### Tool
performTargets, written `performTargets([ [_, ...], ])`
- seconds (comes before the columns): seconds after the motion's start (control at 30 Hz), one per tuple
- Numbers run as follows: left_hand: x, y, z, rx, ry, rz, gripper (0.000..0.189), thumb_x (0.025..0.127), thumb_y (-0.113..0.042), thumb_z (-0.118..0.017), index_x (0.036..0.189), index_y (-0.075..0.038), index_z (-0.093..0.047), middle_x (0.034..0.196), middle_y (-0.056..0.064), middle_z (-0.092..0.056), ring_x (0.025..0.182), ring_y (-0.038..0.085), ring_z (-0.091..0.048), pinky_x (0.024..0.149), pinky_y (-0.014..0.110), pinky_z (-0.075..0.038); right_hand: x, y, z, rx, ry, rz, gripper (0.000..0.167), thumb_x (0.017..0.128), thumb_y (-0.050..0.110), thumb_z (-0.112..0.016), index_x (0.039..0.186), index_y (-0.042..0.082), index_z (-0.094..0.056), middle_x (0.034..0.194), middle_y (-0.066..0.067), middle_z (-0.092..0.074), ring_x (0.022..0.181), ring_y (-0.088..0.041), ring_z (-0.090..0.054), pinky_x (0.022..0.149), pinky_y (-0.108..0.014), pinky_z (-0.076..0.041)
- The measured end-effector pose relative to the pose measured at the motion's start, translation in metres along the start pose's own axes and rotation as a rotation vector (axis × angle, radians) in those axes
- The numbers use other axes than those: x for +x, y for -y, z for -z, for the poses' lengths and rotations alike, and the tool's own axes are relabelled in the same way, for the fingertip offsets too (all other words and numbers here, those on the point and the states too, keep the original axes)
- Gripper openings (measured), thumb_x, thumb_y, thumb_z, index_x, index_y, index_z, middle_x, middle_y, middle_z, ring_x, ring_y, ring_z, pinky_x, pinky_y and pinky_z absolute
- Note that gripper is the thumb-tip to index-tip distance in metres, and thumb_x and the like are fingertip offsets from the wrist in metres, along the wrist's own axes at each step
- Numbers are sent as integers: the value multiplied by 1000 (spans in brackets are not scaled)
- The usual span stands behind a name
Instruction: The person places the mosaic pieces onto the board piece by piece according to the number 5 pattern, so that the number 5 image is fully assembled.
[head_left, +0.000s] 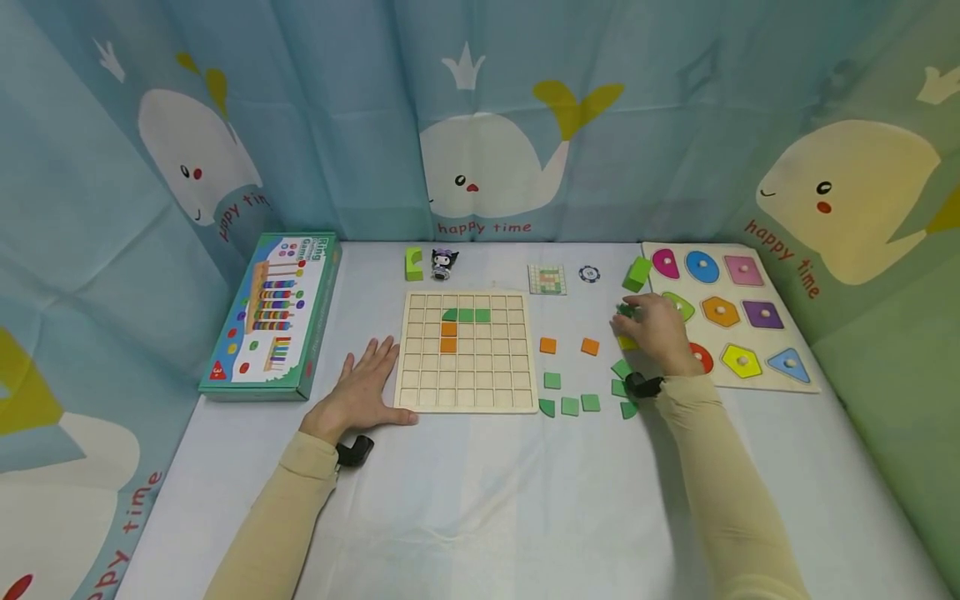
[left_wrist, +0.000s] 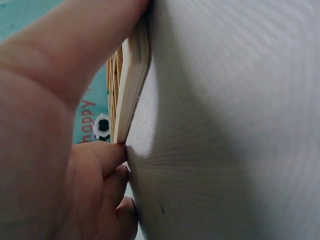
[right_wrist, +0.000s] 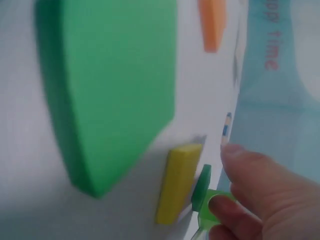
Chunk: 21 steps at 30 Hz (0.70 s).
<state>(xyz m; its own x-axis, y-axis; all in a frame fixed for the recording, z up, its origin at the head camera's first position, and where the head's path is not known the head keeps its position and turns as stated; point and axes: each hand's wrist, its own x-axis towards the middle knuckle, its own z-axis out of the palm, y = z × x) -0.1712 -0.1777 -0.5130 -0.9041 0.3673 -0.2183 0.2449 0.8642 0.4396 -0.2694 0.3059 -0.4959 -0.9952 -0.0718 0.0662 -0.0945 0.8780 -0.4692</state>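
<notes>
A whale-printed curtain (head_left: pixel 300 175) screens off a table covered in a white cloth (head_left: pixel 480 517), where a person in cream sleeves (head_left: pixel 731 483) sorts small colored tiles. From where I stand, a boxed ring game (head_left: pixel 262 321) lies at the far left and a knobbed shape board (head_left: pixel 722 337) at the right, both apparently parked at the sides to leave the middle free. Between them sits a pale wooden grid board (head_left: pixel 495 367), squarely before the person, presumably for reach. The left hand (head_left: pixel 356 396) lies flat with fingers spread against the board's left edge and thumb out by its near corner, likely to stop it sliding. The right hand (head_left: pixel 663 329) bends over the tiles beyond the board, thumb and fingertips apart around a dark green tile (right_wrist: pixel 201 187); I cannot tell whether they grip it.

Behind the grid stand a pattern card (head_left: pixel 547 280), probably kept in sight as a guide, a small figurine (head_left: pixel 442 264), two lime blocks (head_left: pixel 637 272) and a poker chip (head_left: pixel 589 274). On the grid, a rounded green tile (head_left: pixel 450 315) leads two green squares (head_left: pixel 474 316), with two orange squares (head_left: pixel 448 337) running down below it. More orange (head_left: pixel 548 345), green (head_left: pixel 570 407) and yellow (head_left: pixel 627 342) tiles lie loose to the right, seemingly spread for easy picking.
</notes>
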Motion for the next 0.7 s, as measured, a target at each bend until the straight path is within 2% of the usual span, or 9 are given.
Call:
performTargets([
  [0.13, -1, 0, -1, -24, 0, -1, 127, 68, -65, -78, 156, -1, -13, 162, 12, -3, 147, 32, 5, 113, 58, 5, 0, -1, 4, 20, 33, -44, 46, 90, 16, -71, 127, -8, -59, 122, -28, -54, 109, -42, -43, 95, -57, -38],
  [0.3, -1, 1, 0, -37, -16, -7, 127, 67, -64, -79, 155, -1, -14, 162, 13, -5, 147, 32, 4, 113, 58, 5, 6, -1, 7, -7, 15, -33, 43, 88, 13, -72, 121, -12, -61, 116, -30, -57, 107, -44, -45, 97, -58, -36],
  [0.53, 0, 1, -1, -33, -14, -7, 127, 67, -64, -79, 155, 0, -15, 162, 13, -5, 147, 33, 4, 112, 59, 4, 11, -8, 3, -87, 9, -40, 38, 87, 13, -74, 114, -12, -66, 102, -26, -56, 95, -40, -48, 87, -54, -41],
  [0.7, 0, 0, 0, -37, -13, -9, 126, 67, -64, -79, 155, 0, -14, 162, 13, -4, 147, 33, 4, 112, 59, 5, 12, -6, 2, -135, -19, -17, 31, 86, 12, -75, 107, -11, -69, 99, -25, -58, 94, -41, -49, 83, -56, -41],
])
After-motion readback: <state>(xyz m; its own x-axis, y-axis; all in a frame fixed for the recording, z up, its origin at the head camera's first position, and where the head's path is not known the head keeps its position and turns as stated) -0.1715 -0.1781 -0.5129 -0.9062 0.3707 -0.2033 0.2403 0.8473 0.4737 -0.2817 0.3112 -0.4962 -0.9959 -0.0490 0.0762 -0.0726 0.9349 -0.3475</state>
